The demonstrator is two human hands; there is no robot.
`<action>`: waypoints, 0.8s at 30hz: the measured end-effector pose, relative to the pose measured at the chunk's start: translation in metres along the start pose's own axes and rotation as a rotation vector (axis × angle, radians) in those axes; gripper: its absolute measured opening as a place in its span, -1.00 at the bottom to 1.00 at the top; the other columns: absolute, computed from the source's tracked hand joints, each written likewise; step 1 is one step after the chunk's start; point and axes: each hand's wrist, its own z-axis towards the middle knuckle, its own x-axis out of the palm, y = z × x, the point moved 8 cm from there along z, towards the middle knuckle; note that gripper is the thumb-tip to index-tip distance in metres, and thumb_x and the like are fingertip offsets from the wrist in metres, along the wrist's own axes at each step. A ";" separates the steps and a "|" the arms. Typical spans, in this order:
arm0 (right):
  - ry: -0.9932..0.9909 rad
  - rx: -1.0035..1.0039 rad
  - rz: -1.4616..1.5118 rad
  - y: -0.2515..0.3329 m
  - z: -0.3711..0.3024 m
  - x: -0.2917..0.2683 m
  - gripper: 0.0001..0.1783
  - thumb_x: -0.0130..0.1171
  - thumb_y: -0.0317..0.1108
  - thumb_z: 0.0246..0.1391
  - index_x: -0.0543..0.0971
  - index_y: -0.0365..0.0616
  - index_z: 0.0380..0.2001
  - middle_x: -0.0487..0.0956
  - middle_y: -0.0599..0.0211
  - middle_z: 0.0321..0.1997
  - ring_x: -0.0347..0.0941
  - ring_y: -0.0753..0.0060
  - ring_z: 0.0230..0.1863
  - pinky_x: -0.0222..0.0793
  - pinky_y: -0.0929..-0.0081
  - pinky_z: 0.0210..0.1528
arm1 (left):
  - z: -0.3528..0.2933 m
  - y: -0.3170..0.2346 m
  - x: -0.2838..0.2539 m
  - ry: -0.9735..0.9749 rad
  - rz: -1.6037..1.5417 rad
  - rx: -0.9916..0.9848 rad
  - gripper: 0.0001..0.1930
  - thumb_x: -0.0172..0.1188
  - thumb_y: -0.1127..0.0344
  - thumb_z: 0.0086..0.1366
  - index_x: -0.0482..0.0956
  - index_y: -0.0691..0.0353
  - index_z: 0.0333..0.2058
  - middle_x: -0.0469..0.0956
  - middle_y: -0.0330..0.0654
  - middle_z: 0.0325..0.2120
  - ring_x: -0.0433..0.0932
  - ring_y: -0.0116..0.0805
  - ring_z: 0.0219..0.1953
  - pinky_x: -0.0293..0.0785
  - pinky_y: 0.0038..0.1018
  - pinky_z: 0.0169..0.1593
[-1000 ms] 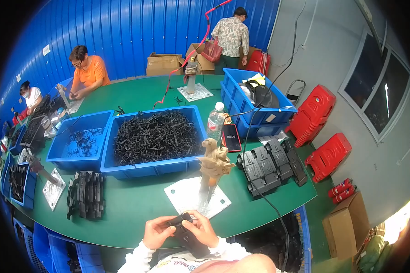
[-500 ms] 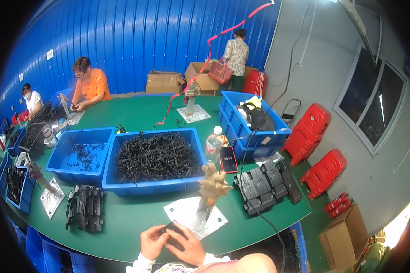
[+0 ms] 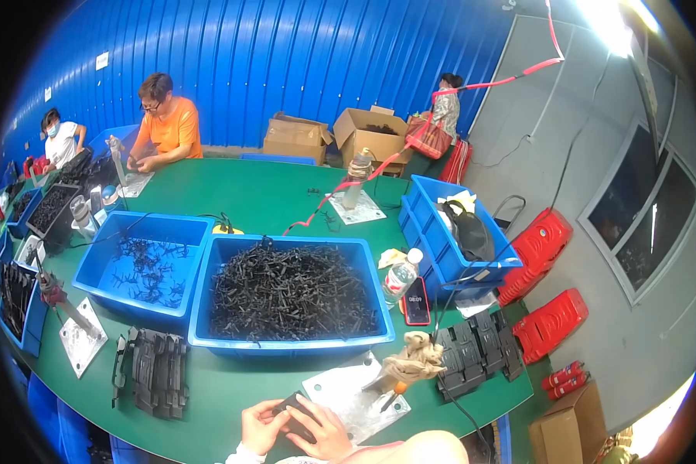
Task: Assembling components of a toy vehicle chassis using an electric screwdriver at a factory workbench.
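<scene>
At the table's front edge both my hands hold a small black plastic part [image 3: 289, 404]. My left hand [image 3: 260, 426] pinches its left side between thumb and fingers. My right hand [image 3: 322, 431] lies over the other side, fingers curled on it; much of the part is hidden. Just right of my hands stands a metal-plate stand [image 3: 329, 384] with a cloth-wrapped post [image 3: 414, 357] and an orange-handled tool [image 3: 399, 388]. Beyond them sits a blue bin [image 3: 301, 347] heaped with small black plastic pieces [image 3: 286, 292].
A blue bin [image 3: 93, 267] with fewer pieces is at left. Stacked black moulded parts lie left [image 3: 158, 371] and right [image 3: 465, 356]. A water bottle [image 3: 400, 276], a phone [image 3: 416, 300] and stacked blue crates [image 3: 433, 251] are at right. A person in orange [image 3: 179, 127] works across the green table.
The view has shifted and tilted, so the table things appear displaced. My hands keep hold of the black part. The person at the back with the red bag now leans lower.
</scene>
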 end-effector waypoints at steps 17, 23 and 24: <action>0.147 0.029 0.036 0.007 0.007 0.025 -0.31 0.24 -0.15 0.03 0.36 0.30 0.28 0.18 0.20 0.41 0.31 -0.06 0.19 0.37 0.14 0.18 | 0.006 0.017 -0.026 0.115 -0.083 -0.095 -0.67 0.29 0.52 0.21 0.52 0.50 -0.05 0.64 0.01 -0.29 0.67 -0.33 -0.38 0.64 -0.53 -0.32; 0.012 -0.037 0.043 0.014 0.003 0.016 -0.37 0.32 -0.28 -0.01 0.47 0.13 0.19 0.29 0.09 0.33 0.42 -0.01 0.14 0.43 0.20 0.10 | 0.001 0.018 -0.021 0.143 -0.077 -0.068 -0.67 0.28 0.52 0.21 0.51 0.51 -0.05 0.64 0.02 -0.29 0.66 -0.31 -0.38 0.65 -0.52 -0.32; -0.003 -0.043 0.047 0.018 0.002 0.011 -0.37 0.29 -0.32 0.00 0.46 0.11 0.20 0.28 0.07 0.34 0.45 -0.02 0.08 0.44 0.19 0.07 | -0.001 0.016 -0.020 0.143 -0.078 -0.061 -0.66 0.28 0.52 0.21 0.51 0.51 -0.05 0.64 0.02 -0.28 0.66 -0.30 -0.38 0.65 -0.52 -0.31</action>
